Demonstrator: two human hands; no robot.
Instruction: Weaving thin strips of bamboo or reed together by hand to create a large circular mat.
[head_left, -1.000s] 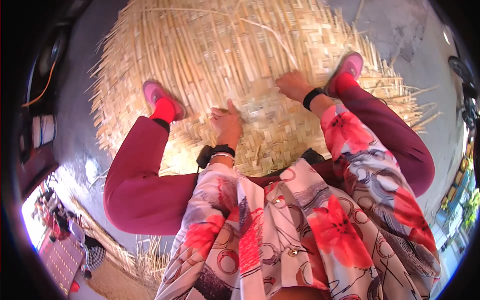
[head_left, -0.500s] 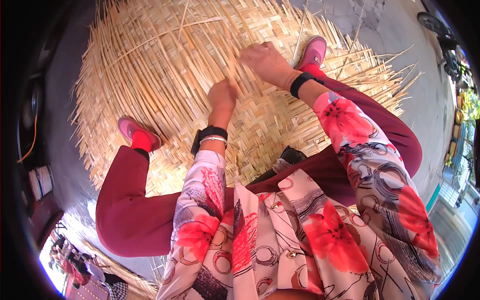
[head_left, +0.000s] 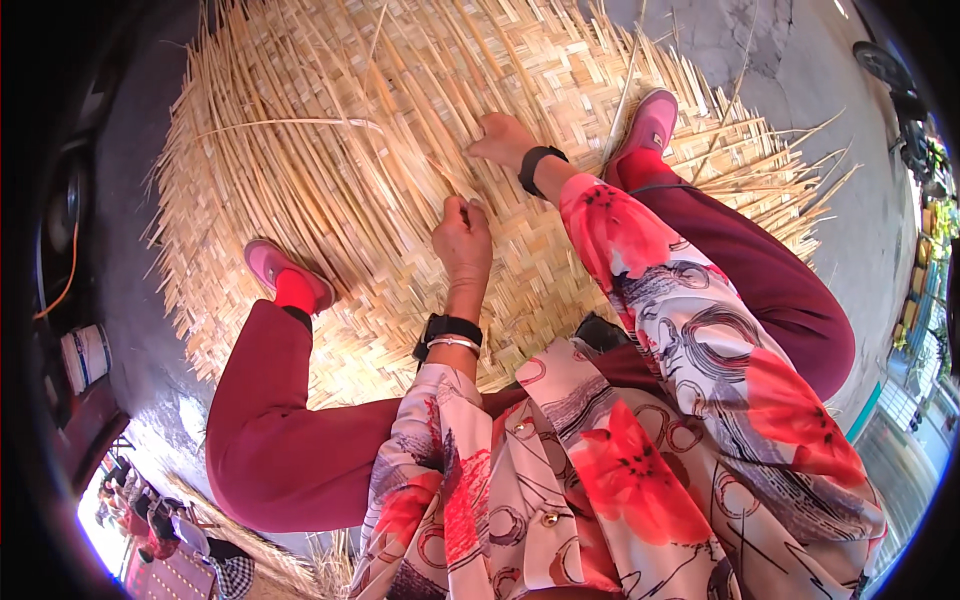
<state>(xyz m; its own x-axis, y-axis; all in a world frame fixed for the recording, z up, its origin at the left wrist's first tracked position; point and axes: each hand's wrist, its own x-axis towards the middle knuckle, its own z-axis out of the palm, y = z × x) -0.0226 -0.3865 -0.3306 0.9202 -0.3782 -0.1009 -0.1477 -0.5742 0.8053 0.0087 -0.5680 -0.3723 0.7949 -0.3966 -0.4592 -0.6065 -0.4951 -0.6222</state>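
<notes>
On the grey ground, a large pale woven bamboo-strip mat [head_left: 330, 170]; left hand [head_left: 462, 235], fingers closed, pinches a loose strip; right hand [head_left: 503, 140] presses the weave, fingers spread flat.

The person wears a loose blouse [head_left: 620, 470] printed with big red flowers and dark ring shapes on a pale ground, buttoned down the front with small round buttons. The trousers [head_left: 290, 440] are plain maroon. Red socks [head_left: 296, 292] show above pink slip-on shoes [head_left: 268, 262]. The left wrist carries a black watch [head_left: 449, 328] and a thin silver bangle [head_left: 452, 344]; the right wrist has a black band [head_left: 536, 164].
</notes>
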